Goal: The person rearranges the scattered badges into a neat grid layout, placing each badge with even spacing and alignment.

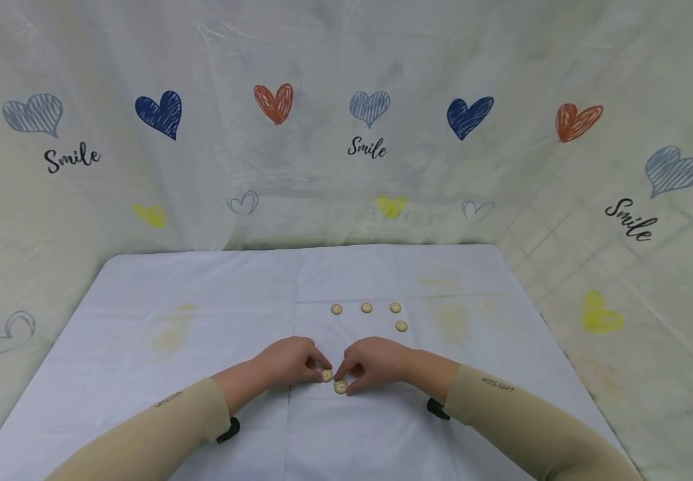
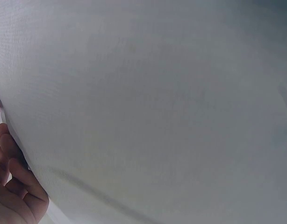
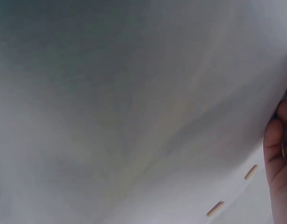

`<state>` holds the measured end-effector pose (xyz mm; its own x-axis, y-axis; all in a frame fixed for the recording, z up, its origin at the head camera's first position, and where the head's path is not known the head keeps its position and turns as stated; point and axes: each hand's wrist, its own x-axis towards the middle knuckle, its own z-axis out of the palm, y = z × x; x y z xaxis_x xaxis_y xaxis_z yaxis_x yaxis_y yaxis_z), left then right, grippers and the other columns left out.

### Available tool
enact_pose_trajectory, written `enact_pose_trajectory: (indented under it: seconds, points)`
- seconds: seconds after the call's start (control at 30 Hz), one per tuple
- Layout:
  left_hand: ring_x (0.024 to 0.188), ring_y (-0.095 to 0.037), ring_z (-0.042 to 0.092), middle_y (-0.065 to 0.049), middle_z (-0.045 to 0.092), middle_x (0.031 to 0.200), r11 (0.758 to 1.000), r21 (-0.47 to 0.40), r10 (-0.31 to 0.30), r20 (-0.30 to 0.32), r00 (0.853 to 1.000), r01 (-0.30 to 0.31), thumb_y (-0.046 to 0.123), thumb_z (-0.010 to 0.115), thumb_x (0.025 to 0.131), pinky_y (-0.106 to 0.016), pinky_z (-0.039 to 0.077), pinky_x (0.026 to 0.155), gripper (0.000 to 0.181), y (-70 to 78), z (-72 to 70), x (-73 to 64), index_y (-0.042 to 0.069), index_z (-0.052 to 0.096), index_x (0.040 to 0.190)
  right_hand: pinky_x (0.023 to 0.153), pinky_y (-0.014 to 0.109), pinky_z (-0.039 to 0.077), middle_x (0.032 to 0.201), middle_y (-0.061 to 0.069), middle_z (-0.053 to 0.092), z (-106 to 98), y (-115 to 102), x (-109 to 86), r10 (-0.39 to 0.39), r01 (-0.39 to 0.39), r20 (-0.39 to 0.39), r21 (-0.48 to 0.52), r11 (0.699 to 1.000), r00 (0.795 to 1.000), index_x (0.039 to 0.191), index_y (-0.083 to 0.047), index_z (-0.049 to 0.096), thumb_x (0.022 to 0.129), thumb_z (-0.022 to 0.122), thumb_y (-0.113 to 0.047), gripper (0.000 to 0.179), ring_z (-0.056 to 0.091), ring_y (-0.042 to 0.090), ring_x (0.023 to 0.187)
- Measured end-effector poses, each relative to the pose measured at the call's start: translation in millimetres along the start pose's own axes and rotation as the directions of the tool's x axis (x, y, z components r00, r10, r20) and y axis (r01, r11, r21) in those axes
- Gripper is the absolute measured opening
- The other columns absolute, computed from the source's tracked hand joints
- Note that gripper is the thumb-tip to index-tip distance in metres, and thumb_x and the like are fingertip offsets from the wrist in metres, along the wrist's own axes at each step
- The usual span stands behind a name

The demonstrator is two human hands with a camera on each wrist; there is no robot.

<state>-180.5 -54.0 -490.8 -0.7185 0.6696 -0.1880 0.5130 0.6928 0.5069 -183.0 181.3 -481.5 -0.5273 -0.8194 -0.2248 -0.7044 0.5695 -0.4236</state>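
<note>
Thumb and forefinger of my left hand (image 1: 294, 361) pinch a pale wooden button (image 1: 327, 376) flat against the white cloth. My right hand (image 1: 376, 361) holds a second wooden button (image 1: 340, 387) by its edge, between thumb and forefinger. The two buttons lie close together, the second slightly nearer and to the right. In the left wrist view, curled fingers of the left hand (image 2: 19, 186) show at the lower left edge. The right hand (image 3: 281, 149) appears at the right edge of its wrist view, its buttons hidden there.
Beyond the hands, three buttons form a spaced row: a left one (image 1: 337, 309), a middle one (image 1: 367, 308) and a right one (image 1: 395, 307). Another button (image 1: 402, 326) lies just in front of the right one. A white cloth (image 1: 142, 321) covers the table, and a heart-printed curtain (image 1: 316, 167) hangs behind.
</note>
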Motion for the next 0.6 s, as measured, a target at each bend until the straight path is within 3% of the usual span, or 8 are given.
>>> enact_pose_trajectory:
  seconds: [0.6]
  points:
    - [0.069, -0.003, 0.049, 0.016, 0.054, 0.075, 1.0, -0.006, 0.016, -0.013, 1.0, -0.017, 0.027, 0.079, 0.085, -0.023, 0.043, 0.064, 0.02, -2.6, 1.9, -0.2, 0.026, 0.08, 0.105, 0.066, 0.016, 0.039, 0.073, -0.021, 0.055, 0.9, -5.1, 4.7, 0.02, -0.02, -0.004, -0.039, 0.999, 1.0, 0.105, -0.028, 0.079, 0.086, 0.079, -0.032, 0.02, 0.048, -0.003, 0.068]
